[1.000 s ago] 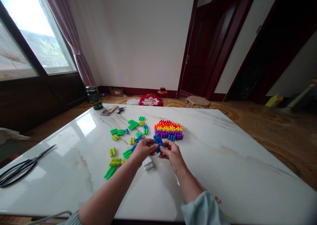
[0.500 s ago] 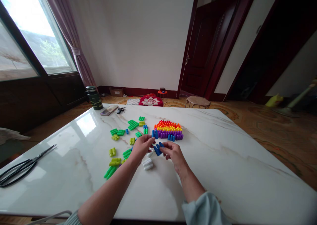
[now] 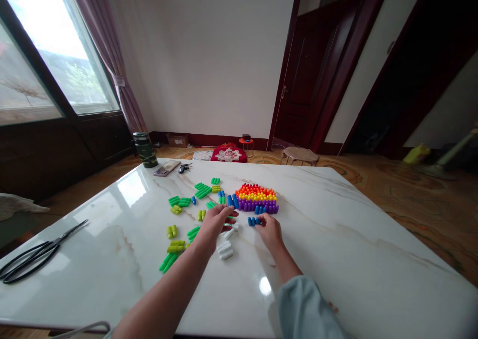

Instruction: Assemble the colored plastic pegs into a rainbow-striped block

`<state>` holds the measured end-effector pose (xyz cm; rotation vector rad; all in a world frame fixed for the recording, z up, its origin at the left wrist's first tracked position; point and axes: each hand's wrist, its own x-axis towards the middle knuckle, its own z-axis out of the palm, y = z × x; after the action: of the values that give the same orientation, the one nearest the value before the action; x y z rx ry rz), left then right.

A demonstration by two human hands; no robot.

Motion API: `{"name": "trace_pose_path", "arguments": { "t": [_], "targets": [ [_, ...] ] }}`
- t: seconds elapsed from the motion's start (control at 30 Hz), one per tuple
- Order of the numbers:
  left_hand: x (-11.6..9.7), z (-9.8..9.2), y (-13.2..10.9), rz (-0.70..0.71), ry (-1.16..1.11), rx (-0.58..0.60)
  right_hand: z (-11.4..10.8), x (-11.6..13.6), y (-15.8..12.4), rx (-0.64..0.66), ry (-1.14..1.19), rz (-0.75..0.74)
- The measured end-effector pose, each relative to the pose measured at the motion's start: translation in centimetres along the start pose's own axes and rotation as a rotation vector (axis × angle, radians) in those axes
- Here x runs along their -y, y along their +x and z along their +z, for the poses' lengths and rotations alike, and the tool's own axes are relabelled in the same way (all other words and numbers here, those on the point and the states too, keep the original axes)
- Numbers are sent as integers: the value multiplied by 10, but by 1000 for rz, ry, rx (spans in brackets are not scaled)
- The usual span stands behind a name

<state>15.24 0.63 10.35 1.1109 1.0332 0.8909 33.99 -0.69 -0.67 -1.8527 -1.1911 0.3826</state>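
My left hand point(image 3: 216, 220) is over the middle of the white table, its thumb and forefinger closed at the lower end of a blue block of joined rounded pegs point(image 3: 232, 201). My right hand point(image 3: 269, 228), to the right, pinches another blue block point(image 3: 253, 221) just above or on the tabletop. Behind both hands stands a packed group of pegs, with red pegs point(image 3: 251, 186) at the back, then orange, yellow point(image 3: 257, 197) and purple pegs point(image 3: 244, 205). One more blue block point(image 3: 260, 209) sits at its front. White blocks point(image 3: 225, 250) lie beneath and beside my left hand.
Green blocks point(image 3: 202, 190) and yellow-green blocks point(image 3: 172, 231) lie scattered on the left. Long black scissors point(image 3: 41, 254) rest at the left edge. A camouflage bottle point(image 3: 145, 151), a phone point(image 3: 167, 168) and keys point(image 3: 183, 168) are at the far left corner of the table point(image 3: 354, 249).
My hands have moved apart. The right one has turned its blue block over and lowered it, to the right; the left one stays by its blue block. The view has shifted slightly.
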Motion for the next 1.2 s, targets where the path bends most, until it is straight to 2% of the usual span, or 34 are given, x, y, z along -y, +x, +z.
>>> {"name": "trace_pose_path", "arguments": {
  "t": [0.1,0.23,0.3,0.43,0.6,0.7,0.8,1.03,1.13,1.2],
  "targets": [
    [-1,-1,0,0,1,-1,3,0,-1,-38,-7,-3],
    [-1,-4,1,-5,2,-15,-4,5,-9,-125,-195,25],
    [0,-5,1,-10,1,-15,-5,7,-15,-100,-281,-10],
    [0,-5,1,-18,0,-12,2,9,-20,-15,-352,-197],
    [-1,-6,1,-14,-5,-18,6,16,-19,-32,-420,-256],
    [-1,-6,2,-12,-3,-15,8,18,-19,63,-493,-349],
    [-1,-6,1,-14,-12,-21,10,18,-19,126,-527,-365],
    [0,-6,1,-16,-14,-17,-2,29,-22,90,-492,-337],
    [0,-5,1,-16,-12,-9,-6,33,-21,50,-492,-230],
    [0,-5,0,-19,-12,-11,-7,34,-19,81,-516,-116]
  ]
}}
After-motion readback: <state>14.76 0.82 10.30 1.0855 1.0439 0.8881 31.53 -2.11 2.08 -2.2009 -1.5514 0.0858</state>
